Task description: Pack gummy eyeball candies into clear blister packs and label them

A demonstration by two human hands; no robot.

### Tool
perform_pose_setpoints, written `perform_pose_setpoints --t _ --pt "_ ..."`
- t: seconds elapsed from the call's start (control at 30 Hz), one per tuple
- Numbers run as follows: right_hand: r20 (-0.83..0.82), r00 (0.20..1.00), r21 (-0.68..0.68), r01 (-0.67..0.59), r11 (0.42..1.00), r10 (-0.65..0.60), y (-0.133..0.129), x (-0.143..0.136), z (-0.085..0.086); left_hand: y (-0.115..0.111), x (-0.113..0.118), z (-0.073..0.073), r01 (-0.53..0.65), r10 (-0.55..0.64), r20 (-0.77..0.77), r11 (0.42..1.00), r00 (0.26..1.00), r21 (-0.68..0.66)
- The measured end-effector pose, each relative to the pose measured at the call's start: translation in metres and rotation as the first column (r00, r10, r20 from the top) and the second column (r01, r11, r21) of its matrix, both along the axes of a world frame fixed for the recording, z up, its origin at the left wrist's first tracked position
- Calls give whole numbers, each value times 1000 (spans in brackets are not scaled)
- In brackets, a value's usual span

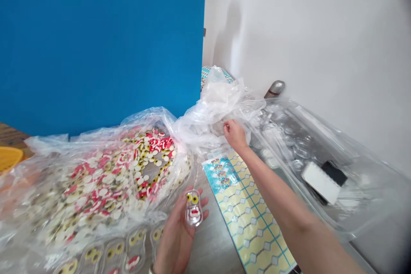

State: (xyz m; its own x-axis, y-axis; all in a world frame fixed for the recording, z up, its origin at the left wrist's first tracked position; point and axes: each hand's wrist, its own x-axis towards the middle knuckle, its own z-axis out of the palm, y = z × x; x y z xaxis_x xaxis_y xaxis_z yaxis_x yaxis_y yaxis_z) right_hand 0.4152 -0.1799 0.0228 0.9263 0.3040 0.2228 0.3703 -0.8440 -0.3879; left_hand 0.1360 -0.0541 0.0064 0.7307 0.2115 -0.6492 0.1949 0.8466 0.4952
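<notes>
My left hand (176,235), palm up, holds a small clear plastic shell (194,218) with two yellow eye pieces at its top and a red-and-white mouth piece below. My right hand (236,135) reaches forward to a crumpled clear plastic bag (205,113). Its fingers are pinched together, and what is between them, if anything, is too small to make out. Beneath my right forearm lies a yellow and blue patterned sheet (247,218) with small printed figures at its far end. Similar clear shells (135,244) with eye pieces stand in a row left of my left hand.
A large open plastic bag (154,113) on the left holds many loose red, white and yellow pieces (105,180). At right, a clear plastic bin (308,205) contains clear parts and a white block (323,182). A blue panel (102,43) rises behind, beside a white wall (314,43).
</notes>
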Motion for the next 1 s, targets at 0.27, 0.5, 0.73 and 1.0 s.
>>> perform_pose_setpoints --t 0.27,0.5,0.73,1.0 --pt "-517 753 847 378 375 408 -23 -218 -8 -15 4 4 -51 89 303 990 949 -130" --pt "-662 551 705 688 172 508 -2 -281 -22 -34 -9 -2 -75 70 231 997 971 13" --pt "-593 740 728 324 604 319 -23 -279 -33 -21 -23 -9 -130 104 281 989 954 75" --pt "-588 588 788 258 559 556 -2 -276 -35 -16 -53 -7 -43 -7 321 988 947 150"
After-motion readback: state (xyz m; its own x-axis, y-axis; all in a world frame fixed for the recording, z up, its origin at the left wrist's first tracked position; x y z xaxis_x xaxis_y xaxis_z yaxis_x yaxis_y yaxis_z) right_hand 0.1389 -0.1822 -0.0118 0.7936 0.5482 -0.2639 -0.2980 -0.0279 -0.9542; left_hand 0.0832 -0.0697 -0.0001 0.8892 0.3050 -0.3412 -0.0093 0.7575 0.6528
